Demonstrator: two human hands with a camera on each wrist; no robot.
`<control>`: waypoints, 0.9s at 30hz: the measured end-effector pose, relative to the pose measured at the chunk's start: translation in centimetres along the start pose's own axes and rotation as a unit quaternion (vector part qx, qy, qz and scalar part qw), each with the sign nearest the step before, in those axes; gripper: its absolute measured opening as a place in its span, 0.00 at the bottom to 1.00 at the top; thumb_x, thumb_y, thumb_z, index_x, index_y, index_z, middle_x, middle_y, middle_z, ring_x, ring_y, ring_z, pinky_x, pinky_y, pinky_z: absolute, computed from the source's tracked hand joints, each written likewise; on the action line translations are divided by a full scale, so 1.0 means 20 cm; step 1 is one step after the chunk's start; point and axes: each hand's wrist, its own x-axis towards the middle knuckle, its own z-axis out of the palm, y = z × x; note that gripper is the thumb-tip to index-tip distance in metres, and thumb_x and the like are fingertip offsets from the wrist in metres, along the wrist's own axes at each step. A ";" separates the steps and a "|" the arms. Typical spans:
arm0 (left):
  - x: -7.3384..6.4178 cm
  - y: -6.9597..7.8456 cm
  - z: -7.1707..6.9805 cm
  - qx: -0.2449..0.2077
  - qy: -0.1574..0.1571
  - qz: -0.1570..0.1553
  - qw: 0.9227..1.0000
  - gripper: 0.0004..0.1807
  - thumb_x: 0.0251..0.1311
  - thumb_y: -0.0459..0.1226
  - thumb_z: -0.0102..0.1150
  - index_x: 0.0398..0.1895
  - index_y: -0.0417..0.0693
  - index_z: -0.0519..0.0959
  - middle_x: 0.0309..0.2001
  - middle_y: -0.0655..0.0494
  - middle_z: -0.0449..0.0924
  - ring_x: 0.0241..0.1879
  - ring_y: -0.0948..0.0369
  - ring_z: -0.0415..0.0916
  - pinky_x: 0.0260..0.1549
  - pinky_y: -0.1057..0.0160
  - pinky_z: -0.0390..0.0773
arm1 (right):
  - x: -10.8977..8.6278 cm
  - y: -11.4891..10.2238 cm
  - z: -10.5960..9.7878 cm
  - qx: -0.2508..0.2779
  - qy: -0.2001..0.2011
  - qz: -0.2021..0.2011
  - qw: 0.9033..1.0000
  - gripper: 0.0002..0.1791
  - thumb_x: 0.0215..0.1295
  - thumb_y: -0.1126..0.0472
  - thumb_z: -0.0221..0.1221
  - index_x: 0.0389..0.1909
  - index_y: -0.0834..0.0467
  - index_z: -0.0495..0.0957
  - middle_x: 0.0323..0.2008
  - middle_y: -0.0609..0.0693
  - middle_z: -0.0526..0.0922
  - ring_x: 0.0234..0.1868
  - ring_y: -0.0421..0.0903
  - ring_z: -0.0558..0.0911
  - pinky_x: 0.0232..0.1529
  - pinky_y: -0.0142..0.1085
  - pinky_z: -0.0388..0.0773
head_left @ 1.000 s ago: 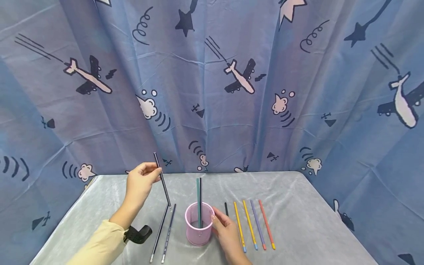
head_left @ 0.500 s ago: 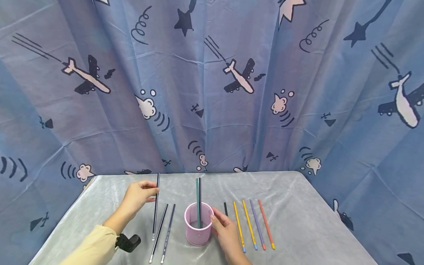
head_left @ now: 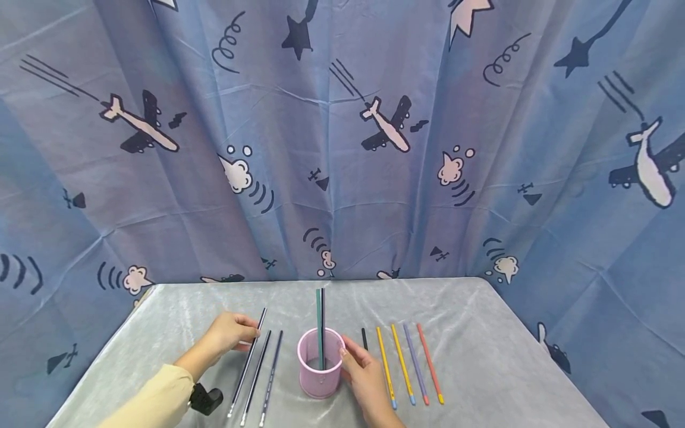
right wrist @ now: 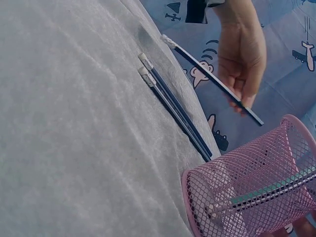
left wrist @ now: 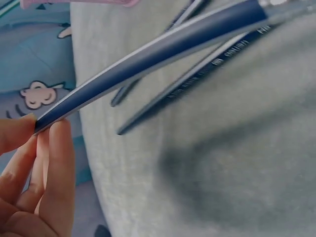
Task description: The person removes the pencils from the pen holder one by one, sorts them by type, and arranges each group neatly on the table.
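My left hand (head_left: 227,333) pinches a dark blue striped pencil (head_left: 243,377) near its unerased end. In the right wrist view this pencil (right wrist: 207,73) slants, its white eraser end above the table. Two similar pencils, one plain-striped (head_left: 258,371) and one patterned (head_left: 272,373), lie just right of it, erasers toward me. My right hand (head_left: 366,380) grips the right side of a pink mesh pen holder (head_left: 320,385), thumb at the rim. A teal pencil (head_left: 319,315) and a dark pencil (head_left: 323,318) stand inside the holder.
Right of the right hand lie two yellow pencils (head_left: 385,365), a purple pencil (head_left: 416,362) and a red pencil (head_left: 430,362). A black pencil (head_left: 364,337) is partly hidden by that hand. A patterned curtain (head_left: 342,148) hangs behind the grey cloth-covered table (head_left: 481,345).
My left hand has come down and nearer with the pencil, whose eraser end swung toward me to lie alongside the other two. The right hand and pen holder have stayed put.
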 end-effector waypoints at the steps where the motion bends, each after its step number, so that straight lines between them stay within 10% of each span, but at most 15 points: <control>1: 0.01 -0.01 0.00 0.002 -0.001 -0.005 1.000 0.14 0.55 0.27 0.64 0.44 0.26 0.81 0.33 0.49 0.86 0.33 0.58 0.83 0.31 0.61 0.88 | 0.00 0.00 0.00 0.001 0.000 0.000 1.000 0.26 0.73 0.58 0.56 0.66 0.69 0.70 0.63 0.67 0.76 0.61 0.54 0.78 0.54 0.42 0.84; 27: 0.08 -0.21 0.03 0.010 0.018 -0.060 0.998 0.07 0.49 0.23 0.64 0.33 0.29 0.79 0.22 0.53 0.76 0.23 0.62 0.75 0.21 0.66 0.84 | 0.00 0.00 0.01 -0.006 0.006 0.000 1.000 0.26 0.73 0.58 0.56 0.65 0.69 0.71 0.62 0.67 0.77 0.59 0.53 0.80 0.54 0.44 0.84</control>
